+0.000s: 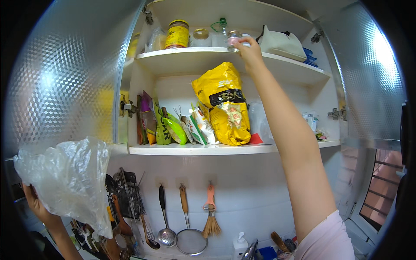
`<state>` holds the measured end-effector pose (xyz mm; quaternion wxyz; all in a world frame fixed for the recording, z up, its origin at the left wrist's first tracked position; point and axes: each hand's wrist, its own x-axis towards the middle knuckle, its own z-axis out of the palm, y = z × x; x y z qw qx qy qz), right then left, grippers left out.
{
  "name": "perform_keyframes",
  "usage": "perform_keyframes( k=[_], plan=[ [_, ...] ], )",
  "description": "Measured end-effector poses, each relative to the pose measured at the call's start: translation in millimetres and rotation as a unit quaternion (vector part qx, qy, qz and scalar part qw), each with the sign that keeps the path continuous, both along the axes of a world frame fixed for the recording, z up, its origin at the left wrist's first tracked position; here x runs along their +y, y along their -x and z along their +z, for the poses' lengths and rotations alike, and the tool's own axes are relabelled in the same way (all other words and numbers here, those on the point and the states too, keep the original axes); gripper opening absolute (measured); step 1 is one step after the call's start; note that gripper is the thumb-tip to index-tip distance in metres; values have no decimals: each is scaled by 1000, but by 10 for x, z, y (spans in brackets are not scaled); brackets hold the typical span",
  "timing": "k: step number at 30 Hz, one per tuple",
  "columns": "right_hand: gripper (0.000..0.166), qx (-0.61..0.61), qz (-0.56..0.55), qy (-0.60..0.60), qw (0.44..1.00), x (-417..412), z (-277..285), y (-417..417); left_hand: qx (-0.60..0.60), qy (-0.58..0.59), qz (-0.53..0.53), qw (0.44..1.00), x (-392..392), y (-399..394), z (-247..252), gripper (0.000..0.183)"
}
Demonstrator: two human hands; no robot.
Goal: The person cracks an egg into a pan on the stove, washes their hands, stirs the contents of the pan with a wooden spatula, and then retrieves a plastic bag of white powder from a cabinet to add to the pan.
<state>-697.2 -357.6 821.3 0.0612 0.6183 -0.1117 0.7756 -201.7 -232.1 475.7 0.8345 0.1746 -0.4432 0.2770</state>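
Note:
High in the head view, my right hand (250, 52) has thumb and fingers on a small glass jar (233, 41) with a metal lid and pinkish contents. The jar's base overlaps the front edge of the upper shelf (204, 50); whether it rests there I cannot tell. Behind it stand a clear bottle with a green cap (222, 32), a gold-lidded glass jar (200, 38) and a larger yellow-labelled jar (177, 34). Low on the left, my left hand (37, 204) holds a crumpled translucent plastic bag (70, 178), which hides most of the fingers.
Patterned glass doors (71, 74) stand swung out on both sides. A large yellow bag (229, 110) and several packets (175, 130) fill the lower shelf. Below hang a skimmer (166, 235), a strainer (191, 241) and a peeler with a small brush (211, 224). A pale pouch (281, 42) lies upper right.

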Motion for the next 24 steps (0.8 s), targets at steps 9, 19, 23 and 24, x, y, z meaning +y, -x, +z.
perform_keyframes(
  k=[9,19,23,24],
  plan=[
    [41,132,400,-153,894,876,-1270,309,-98,-78,159,979,516,807,-100,26],
    [52,105,411,-304,853,1494,-3370,417,-119,-378,-295,870,1146,2468,-363,10],
    [57,179,334,-488,786,1561,-4321,179,-19,-446,-603,661,985,2717,-826,14],
    [59,180,344,-497,776,1567,-4551,88,-30,-445,-629,636,912,2708,-911,11]
  ],
)
